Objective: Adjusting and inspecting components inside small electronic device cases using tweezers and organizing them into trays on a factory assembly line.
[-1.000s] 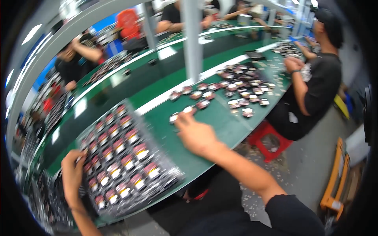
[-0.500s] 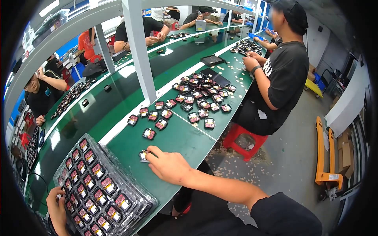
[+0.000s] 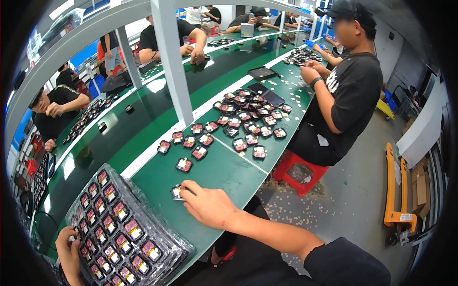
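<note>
My right hand [image 3: 210,206] rests over the green bench, thumb and fingers pinched on a small square dark case [image 3: 177,192] with a pale label. At the lower left, my left hand [image 3: 69,251] has its fingers curled in at the edge of a clear plastic tray [image 3: 160,224]. What those fingers hold, if anything, is partly hidden. Rows of small black square cases [image 3: 109,222] with pink, white and yellow labels fill the tray's pockets. The tray lies on more clear plastic trays. Loose matching cases [image 3: 184,165] lie beyond my right hand.
A large heap of the cases [image 3: 245,112] and a black tray [image 3: 264,73] sit farther along the bench. A grey post [image 3: 171,62] rises beside the dark belt [image 3: 138,117]. A co-worker [image 3: 350,90] sits at right on a red stool [image 3: 299,174]. An orange pallet jack [image 3: 395,190] stands behind.
The view has shifted slightly. Both my hands stay almost where they were. Across the belt, a person's hand has come down to the work surface.
</note>
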Demonstrator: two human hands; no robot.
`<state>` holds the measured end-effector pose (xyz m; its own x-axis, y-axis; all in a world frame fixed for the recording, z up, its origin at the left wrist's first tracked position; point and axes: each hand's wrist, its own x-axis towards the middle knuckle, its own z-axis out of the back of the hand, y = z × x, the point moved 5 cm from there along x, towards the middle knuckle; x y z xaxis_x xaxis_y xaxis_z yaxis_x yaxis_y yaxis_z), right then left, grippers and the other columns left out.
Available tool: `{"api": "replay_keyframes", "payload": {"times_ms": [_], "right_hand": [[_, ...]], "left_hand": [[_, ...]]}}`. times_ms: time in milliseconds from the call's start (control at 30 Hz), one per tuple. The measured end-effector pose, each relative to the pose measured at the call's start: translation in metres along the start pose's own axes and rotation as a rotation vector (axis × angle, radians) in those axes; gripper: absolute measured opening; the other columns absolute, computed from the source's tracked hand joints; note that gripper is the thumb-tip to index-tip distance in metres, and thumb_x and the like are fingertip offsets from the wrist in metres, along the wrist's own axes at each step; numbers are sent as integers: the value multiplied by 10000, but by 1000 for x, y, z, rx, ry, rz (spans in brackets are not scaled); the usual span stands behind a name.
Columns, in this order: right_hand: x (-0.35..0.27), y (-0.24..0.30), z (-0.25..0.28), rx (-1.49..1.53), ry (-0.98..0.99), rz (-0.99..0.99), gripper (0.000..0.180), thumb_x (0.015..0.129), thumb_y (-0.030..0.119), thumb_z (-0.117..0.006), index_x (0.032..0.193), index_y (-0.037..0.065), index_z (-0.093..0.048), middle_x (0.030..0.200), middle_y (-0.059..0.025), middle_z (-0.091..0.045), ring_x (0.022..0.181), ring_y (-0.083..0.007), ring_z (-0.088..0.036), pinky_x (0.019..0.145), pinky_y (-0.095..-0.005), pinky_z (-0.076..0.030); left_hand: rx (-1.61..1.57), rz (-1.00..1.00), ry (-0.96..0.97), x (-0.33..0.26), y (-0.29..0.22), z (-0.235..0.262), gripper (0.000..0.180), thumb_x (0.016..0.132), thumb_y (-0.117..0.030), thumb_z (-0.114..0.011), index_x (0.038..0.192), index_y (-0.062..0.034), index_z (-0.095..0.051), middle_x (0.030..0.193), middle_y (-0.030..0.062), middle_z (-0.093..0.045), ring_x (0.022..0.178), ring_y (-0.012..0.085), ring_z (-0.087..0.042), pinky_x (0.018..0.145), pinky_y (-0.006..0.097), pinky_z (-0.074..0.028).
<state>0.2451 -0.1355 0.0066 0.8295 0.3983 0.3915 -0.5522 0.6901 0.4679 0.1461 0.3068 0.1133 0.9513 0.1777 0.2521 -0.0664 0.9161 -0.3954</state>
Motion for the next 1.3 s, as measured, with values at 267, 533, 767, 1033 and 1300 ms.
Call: {"api": "replay_keyframes", "payload": {"times_ms": [267,533,767,1033,1300], "right_hand": [[0,-3,20,-15,-90,3,255,870,117,-705,1105,73,-615,1241,-77,-616,831,-338,-702,702,-447,-575],[4,2,10,-17,-55,-10,276,887,110,-699,1152,68,-636,1285,-66,-613,732,-314,-687,674,-439,-542],[3,7,12,-24,-65,-9,269,879,102,-706,1138,64,-646,1305,-67,-610,757,-316,-694,687,-437,-546],[0,-1,8,23,-109,0,245,860,100,-730,1087,68,-644,1260,-85,-656,826,-321,-707,715,-425,-557],[1,2,10,8,-113,9,238,857,93,-733,1075,74,-640,1243,-82,-661,840,-321,-707,716,-424,-557]], "left_hand": [[-71,-107,88,26,-31,-12,220,886,41,-662,1101,13,-700,1064,145,-745,999,256,-713,858,353,-558],[-2,7,125,17,-39,-2,340,840,48,-724,1176,1,-700,1117,101,-747,1005,194,-691,880,331,-539],[3,26,170,16,-34,4,360,848,42,-725,1205,-3,-698,1123,136,-752,970,209,-702,897,340,-541],[-15,-40,21,4,-39,-2,294,920,-42,-682,1212,-9,-689,1070,165,-751,957,250,-715,854,333,-531],[26,-101,40,7,-46,-3,281,886,-22,-699,1165,5,-698,1073,207,-737,1034,386,-690,919,403,-520]]}}
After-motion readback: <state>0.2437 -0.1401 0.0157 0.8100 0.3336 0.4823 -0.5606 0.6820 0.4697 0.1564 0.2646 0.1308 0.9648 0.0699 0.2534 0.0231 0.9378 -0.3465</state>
